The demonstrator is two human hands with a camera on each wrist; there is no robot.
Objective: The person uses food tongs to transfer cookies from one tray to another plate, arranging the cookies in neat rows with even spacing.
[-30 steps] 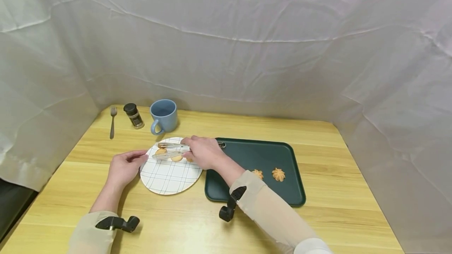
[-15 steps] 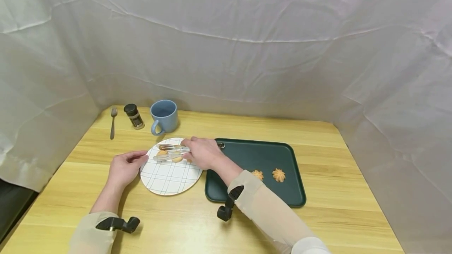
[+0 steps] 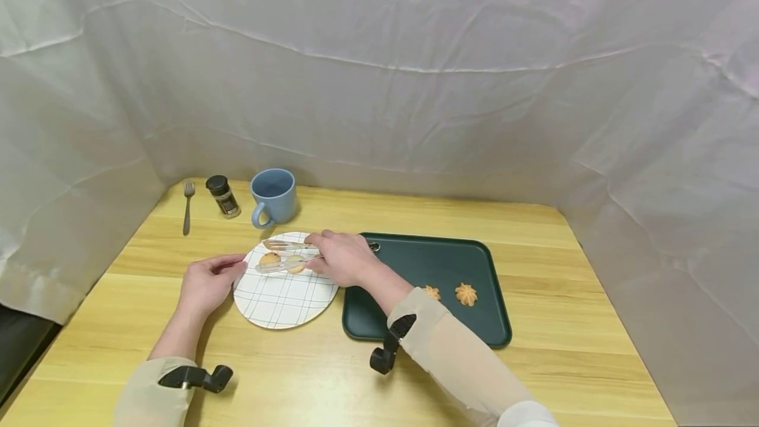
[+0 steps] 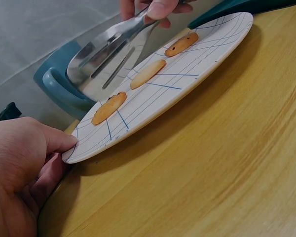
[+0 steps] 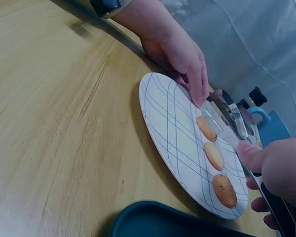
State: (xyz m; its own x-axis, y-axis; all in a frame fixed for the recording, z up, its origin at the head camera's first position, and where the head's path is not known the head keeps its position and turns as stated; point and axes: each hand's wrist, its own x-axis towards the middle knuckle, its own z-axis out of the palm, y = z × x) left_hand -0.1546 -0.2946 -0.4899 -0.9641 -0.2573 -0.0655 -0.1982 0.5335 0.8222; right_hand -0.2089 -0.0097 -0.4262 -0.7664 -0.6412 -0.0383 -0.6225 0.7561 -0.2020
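Metal tongs (image 3: 274, 267) with slotted blades reach over a white plate (image 3: 279, 305) patterned with thin crossing lines; my right hand (image 3: 340, 259) grips them from the right. The blades stand apart, one on each side of a round cookie (image 3: 269, 258). Beside it lie a paler cookie (image 5: 214, 156) and a brown-specked cookie (image 5: 224, 190), forming a row along the plate's far side. My left hand (image 3: 204, 282) pinches the plate's left rim, thumb on top and the other fingers lower. The right hand partly hides the third cookie in the head view.
Right of the plate lies a dark green tray (image 3: 433, 256) bearing two ridged cookies, one star-shaped cookie (image 3: 466, 294) in full view. Behind the plate stand a blue mug (image 3: 274, 196) and a black-capped spice jar (image 3: 223, 197), with a fork (image 3: 188, 208) farther left.
The tongs' blades have spread slightly apart around the leftmost cookie. The left hand keeps its hold on the plate's rim, and the tray's cookies stay put.
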